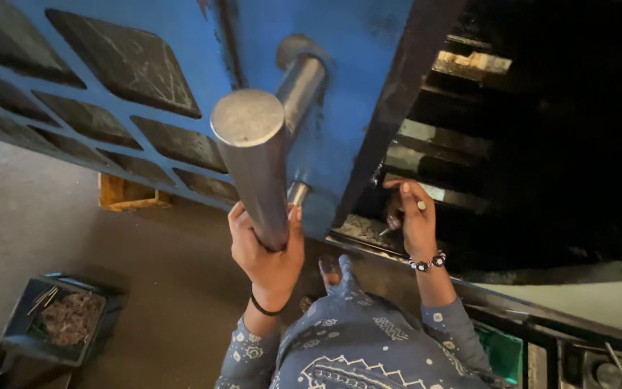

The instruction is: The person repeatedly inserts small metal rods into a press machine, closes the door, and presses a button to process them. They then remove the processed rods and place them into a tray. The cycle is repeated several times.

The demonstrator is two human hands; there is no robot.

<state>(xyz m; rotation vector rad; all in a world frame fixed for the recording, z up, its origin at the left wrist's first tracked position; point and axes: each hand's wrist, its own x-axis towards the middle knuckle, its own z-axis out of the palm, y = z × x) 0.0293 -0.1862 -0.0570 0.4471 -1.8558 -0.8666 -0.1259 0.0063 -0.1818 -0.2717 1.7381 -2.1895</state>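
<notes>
Floor: bare grey concrete floor (59, 209) — dusty, stained darker toward the machine.
On it, left: dark square metal tray (16, 324) holding brownish scrap and thin rods.
On it, by the machine: yellow wooden block (120, 194) — against the blue base.

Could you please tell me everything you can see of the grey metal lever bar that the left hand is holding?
The grey metal lever bar is a thick, round, smooth cylinder with a dull steel look and a flat circular end towards the camera. It slants down to a joint on the blue machine frame. The left hand wraps its lower part. A second cylinder sits behind it.
</notes>
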